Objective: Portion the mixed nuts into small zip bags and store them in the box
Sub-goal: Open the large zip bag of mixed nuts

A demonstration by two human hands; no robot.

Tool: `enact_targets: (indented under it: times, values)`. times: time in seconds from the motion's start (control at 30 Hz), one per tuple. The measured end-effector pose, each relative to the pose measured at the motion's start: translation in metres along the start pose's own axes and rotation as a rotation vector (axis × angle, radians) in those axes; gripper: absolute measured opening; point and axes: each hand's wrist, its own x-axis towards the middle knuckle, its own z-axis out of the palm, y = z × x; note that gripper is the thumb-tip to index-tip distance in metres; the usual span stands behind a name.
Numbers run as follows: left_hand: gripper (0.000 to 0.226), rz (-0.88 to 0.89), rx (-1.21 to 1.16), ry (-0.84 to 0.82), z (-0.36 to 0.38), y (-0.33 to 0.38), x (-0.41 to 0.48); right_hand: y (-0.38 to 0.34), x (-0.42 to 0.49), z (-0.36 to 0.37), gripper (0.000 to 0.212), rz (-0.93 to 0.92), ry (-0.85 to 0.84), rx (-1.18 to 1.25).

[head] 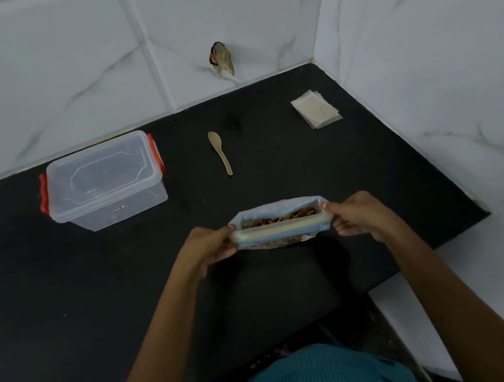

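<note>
While both hands pinch it, crinkly nut bag (278, 226), clear lidded box (103, 182)

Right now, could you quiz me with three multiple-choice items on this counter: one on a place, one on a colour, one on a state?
1. Where does the wooden spoon lie?
A. Inside the box
B. On the counter, right of the box
C. In the bag

2. What colour are the clips on the clear plastic box?
A. Blue
B. Green
C. Red-orange

3. The big nut bag is:
A. Pulled open
B. Zipped shut
C. Lying flat

Answers: B, it rests on the dark counter; C, both clips show it; A, the left hand and right hand spread its mouth, nuts visible.
</note>
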Motion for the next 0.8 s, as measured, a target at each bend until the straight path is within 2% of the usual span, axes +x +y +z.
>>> enact_targets:
  times: [0.3, 0.4, 0.53, 0.63, 0.7, 0.8]
  values:
    - [0.009, -0.047, -0.534, -0.183, -0.003, -0.008, -0.007, 0.009, 0.001, -0.006, 0.004, 0.158, -0.215, 0.597]
    - [0.015, -0.063, -0.732, -0.264, 0.000, -0.010, -0.007, 0.017, 0.004, -0.005, 0.012, 0.204, -0.276, 0.730]
    - [0.016, -0.057, -0.967, -0.278, 0.008, -0.016, -0.004, 0.020, 0.006, -0.003, 0.012, 0.190, -0.351, 0.923]
    - [0.013, -0.026, -1.030, -0.246, 0.013, -0.019, -0.004, 0.021, 0.007, 0.001, 0.009, 0.200, -0.373, 1.031]
    - [0.012, -0.038, -1.030, -0.231, 0.015, -0.017, -0.006, 0.021, 0.006, 0.003, 0.015, 0.217, -0.380, 1.067]
    - [0.013, -0.095, -0.908, -0.199, 0.017, -0.013, -0.007, 0.021, 0.006, 0.007, 0.023, 0.247, -0.364, 1.070]
